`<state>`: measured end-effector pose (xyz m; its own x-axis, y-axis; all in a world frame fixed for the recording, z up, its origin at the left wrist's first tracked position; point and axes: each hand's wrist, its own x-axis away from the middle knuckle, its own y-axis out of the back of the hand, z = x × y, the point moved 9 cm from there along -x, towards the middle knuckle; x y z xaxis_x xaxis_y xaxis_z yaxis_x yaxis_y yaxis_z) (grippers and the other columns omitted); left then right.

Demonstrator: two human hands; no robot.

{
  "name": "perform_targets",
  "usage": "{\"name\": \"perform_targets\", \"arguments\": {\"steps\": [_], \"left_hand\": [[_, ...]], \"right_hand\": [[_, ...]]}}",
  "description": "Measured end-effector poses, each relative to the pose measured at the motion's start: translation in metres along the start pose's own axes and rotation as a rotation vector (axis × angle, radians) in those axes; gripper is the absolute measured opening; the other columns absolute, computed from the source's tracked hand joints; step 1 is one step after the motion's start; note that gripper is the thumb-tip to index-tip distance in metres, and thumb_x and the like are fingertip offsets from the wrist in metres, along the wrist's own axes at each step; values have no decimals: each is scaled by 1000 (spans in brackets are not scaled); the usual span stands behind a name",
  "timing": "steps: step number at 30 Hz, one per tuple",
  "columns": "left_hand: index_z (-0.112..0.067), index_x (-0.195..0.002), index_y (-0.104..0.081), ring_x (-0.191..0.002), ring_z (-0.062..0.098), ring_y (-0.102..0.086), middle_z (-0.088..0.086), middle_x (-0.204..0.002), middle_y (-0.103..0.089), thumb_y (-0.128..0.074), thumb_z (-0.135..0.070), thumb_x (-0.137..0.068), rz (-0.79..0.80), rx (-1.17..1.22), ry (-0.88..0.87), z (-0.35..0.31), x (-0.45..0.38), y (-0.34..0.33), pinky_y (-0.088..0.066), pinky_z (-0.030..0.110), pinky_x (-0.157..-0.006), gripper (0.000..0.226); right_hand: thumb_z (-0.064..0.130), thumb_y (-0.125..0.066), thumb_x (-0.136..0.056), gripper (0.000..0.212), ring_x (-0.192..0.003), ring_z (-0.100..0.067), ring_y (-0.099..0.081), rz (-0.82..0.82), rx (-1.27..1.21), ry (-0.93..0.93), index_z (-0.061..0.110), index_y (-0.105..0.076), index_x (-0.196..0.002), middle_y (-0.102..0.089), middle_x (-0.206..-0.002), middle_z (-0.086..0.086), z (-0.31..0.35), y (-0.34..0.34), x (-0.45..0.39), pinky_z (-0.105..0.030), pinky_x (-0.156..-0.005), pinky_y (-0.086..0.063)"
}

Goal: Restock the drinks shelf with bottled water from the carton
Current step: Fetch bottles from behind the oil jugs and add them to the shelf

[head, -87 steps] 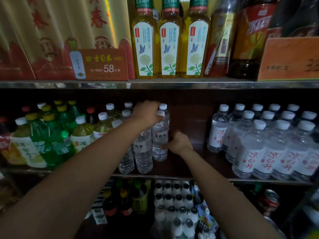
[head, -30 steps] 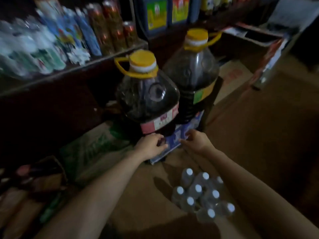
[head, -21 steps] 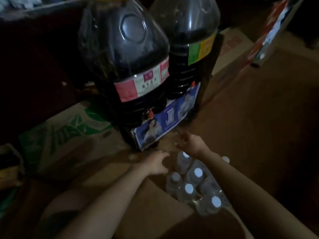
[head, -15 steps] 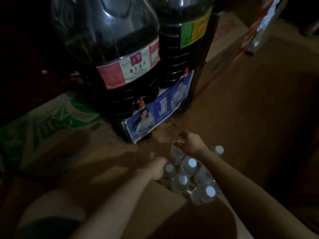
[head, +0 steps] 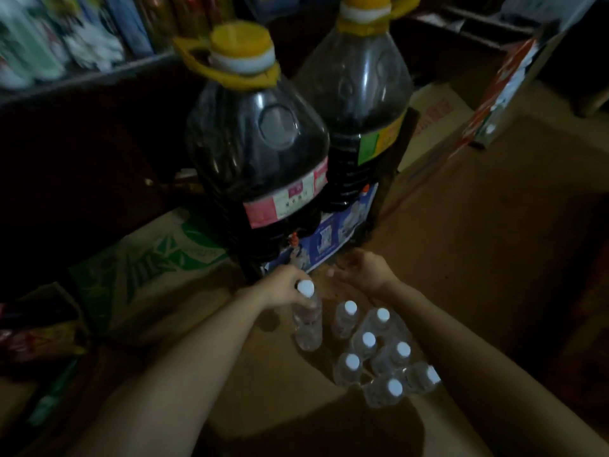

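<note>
Your left hand (head: 285, 285) now holds a lifted water bottle (head: 308, 319); your right hand (head: 365, 270), fingers loosely curled, has none yet.

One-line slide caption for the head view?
Left hand grips a water bottle lifted from the pack; right hand hovers empty.

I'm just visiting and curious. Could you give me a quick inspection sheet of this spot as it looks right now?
Surface: brown carton flaps, dimly lit.
Job's things: lifted water bottle, white cap, upright; six more capped bottles clustered in the carton.
Clutter: two big dark jugs with yellow caps; a green-printed box.
Hands: left hand grips the lifted bottle's neck; right hand hovers beside, fingers loosely curled, holding nothing.
Cables: nothing seen.
Surroundings: shelf of blurred goods at upper left.
</note>
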<state>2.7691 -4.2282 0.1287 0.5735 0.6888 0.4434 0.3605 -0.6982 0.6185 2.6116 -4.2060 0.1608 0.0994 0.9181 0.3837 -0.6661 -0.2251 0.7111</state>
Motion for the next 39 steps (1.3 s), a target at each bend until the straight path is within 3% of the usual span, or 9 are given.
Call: {"name": "perform_targets", "arguments": {"steps": [7,11,14,16,20,23,30,34,39], "left_hand": [[-13,-84,-71,-85,16,-64,6,-88,-70,-83,-35,-68,-118,8,-43,-110,90,192,-49,37,-74,30],[-9,-88,-71,-89,17,-63,5,-94,-70,-81,-32,-71,-178,35,-57,-174,161,310,-48,37,-77,30],[-14,-93,-72,-93,15,-64,1,-98,-70,-80,-36,-72,-214,12,-75,-216,215,395,-51,39,-82,32],[-13,-95,-73,-91,12,-65,4,-98,-72,-81,-35,-70,-260,18,-76,-238,250,450,-52,33,-79,34],[-5,-94,-70,-75,6,-63,7,-88,-72,-83,-28,-70,-332,37,-50,-266,316,544,-47,24,-67,35],[-5,-91,-66,-60,-8,-58,-7,-72,-64,-80,-16,-73,-417,106,-60,-272,360,598,-42,9,-55,25],[-3,-101,-62,-63,-7,-61,-3,-79,-66,-75,-8,-78,-600,191,-65,-232,421,666,-45,8,-60,26],[-4,-101,-63,-81,11,-63,8,-93,-69,-73,-17,-81,-710,168,-32,-196,440,697,-47,17,-68,26],[-5,-104,-63,-97,23,-66,15,-105,-69,-72,-19,-83,-787,169,-31,-165,438,745,-52,31,-81,27]], "right_hand": [[45,-75,-77,57,-104,-10,-54,139,-3,158,16,-55,-122,-56,-109,9,169,97,62,-23,-82,-41],[49,-80,-68,62,-101,-26,-61,185,-21,250,9,-62,-112,-66,-105,-8,277,157,92,-40,-84,-49],[31,-81,-74,44,-91,-13,-59,216,-115,295,17,-60,-111,-62,-93,7,360,197,116,-24,-72,-46],[24,-81,-75,54,-89,-9,-56,197,-135,330,13,-54,-120,-56,-91,13,415,223,130,-16,-67,-43],[32,-84,-69,78,-114,-22,-56,133,-47,414,13,-44,-134,-59,-121,-2,513,253,145,-28,-86,-44],[29,-81,-73,65,-106,-23,-61,-6,-2,546,14,-47,-126,-65,-116,-5,579,269,156,-28,-77,-45],[37,-77,-76,63,-106,-19,-59,-55,-54,690,16,-47,-128,-64,-116,-2,673,243,156,-27,-78,-43],[34,-80,-73,65,-106,-20,-60,11,27,730,16,-47,-126,-63,-115,-3,719,224,138,-32,-85,-49],[27,-82,-73,69,-107,-25,-60,53,49,788,8,-38,-123,-62,-116,-9,774,213,105,-28,-73,-41]]}}
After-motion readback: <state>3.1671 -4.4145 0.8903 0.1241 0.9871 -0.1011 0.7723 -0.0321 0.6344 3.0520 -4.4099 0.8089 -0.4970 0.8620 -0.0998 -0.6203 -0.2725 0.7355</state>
